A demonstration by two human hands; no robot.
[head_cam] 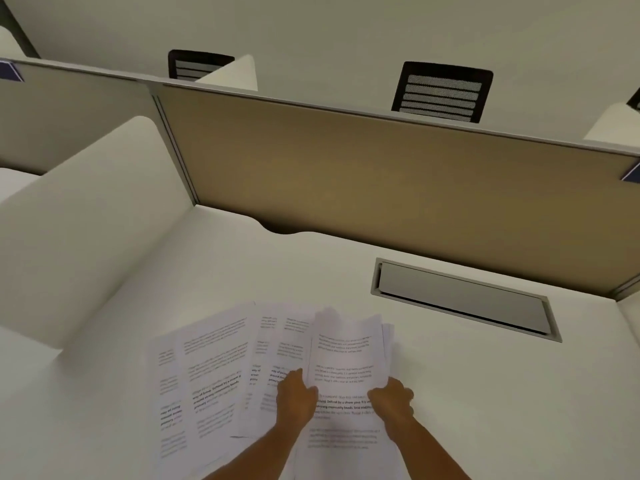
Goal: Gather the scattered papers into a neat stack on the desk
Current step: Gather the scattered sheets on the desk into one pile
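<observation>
Papers [214, 368] lay fanned and overlapping on the white bench [450, 375], near its front edge. Left hand [297, 400] and right hand [391, 400] each held a side edge of one sheaf [346, 362], fingers curled round it in a closed grip, the sheaf's far end bowed upward. Loose sheets spread to the left of it. Grey cable hatch [464, 299] sat behind, well apart; tan partition [381, 174] beyond.
</observation>
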